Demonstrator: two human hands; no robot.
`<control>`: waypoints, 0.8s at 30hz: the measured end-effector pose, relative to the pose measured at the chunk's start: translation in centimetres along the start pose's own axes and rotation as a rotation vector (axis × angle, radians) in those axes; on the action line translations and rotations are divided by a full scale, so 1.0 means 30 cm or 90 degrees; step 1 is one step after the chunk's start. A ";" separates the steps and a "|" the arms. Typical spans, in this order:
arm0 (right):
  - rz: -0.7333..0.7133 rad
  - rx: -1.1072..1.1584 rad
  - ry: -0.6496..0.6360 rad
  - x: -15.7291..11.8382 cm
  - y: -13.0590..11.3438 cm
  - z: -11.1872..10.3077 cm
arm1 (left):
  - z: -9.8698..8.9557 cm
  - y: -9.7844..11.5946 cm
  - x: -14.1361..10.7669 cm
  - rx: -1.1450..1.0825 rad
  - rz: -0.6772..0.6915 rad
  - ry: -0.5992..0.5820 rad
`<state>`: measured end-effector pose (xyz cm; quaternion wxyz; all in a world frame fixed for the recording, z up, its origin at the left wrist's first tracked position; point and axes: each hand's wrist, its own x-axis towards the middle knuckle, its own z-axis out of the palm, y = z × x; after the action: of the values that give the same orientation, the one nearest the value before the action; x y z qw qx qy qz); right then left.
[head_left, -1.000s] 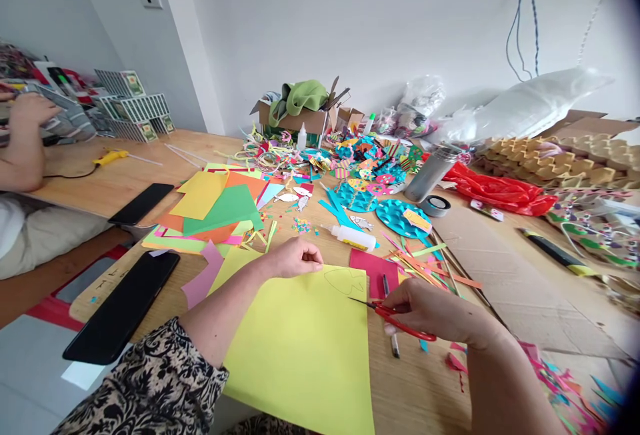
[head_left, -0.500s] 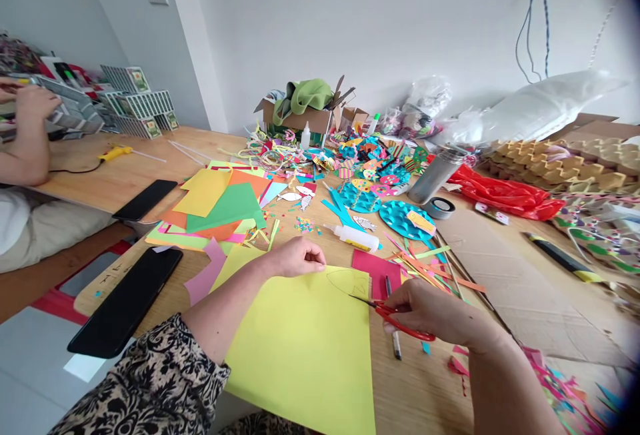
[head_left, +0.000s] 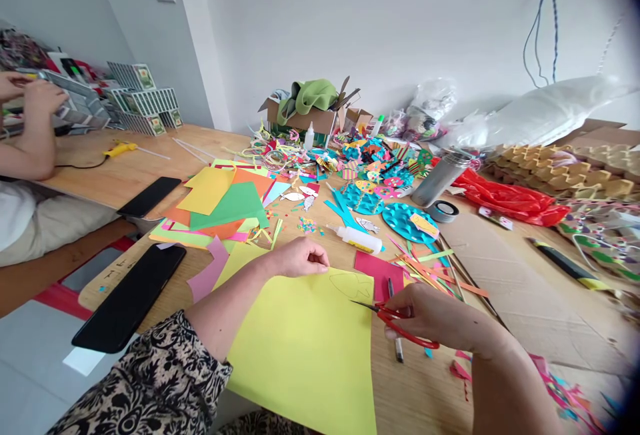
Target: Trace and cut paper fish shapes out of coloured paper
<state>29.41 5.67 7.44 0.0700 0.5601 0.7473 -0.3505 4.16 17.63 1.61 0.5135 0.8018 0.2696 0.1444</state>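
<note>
A large sheet of yellow paper point(head_left: 310, 341) lies before me, its lower end reaching past the table edge. My left hand point(head_left: 300, 258) pinches the sheet's top edge between thumb and fingers. Just right of that pinch, a fish-like outline point(head_left: 350, 284) is drawn in thin line near the top right corner. My right hand point(head_left: 417, 311) grips red-handled scissors point(head_left: 413, 336), their dark blades pointing left over the paper just below the outline. Partly under the right hand lies a pen point(head_left: 399, 348), beside a dark pink paper piece point(head_left: 373, 268).
Coloured sheets point(head_left: 235, 205) and two black phones point(head_left: 133, 295) lie to the left. A glue bottle point(head_left: 360, 239), blue decorated discs point(head_left: 407, 221) and a metal flask point(head_left: 440, 178) stand or lie beyond my hands. Cardboard point(head_left: 520, 288) covers the right side. Another person's hands point(head_left: 43, 95) work far left.
The scissors have shifted slightly downward from the drawn outline, and their handles look a little wider apart. My left hand keeps its pinch on the paper. The view has shifted slightly.
</note>
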 end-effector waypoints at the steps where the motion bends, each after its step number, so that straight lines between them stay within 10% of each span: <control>1: -0.005 -0.005 0.002 0.003 -0.001 0.001 | 0.000 0.000 0.001 0.000 0.001 -0.001; 24: 0.018 -0.014 0.007 0.020 -0.033 -0.006 | -0.012 0.021 -0.004 -0.033 0.004 0.004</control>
<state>28.37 6.13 7.70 0.0769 0.5718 0.7436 -0.3379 4.04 17.62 2.35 0.5331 0.7884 0.2648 0.1554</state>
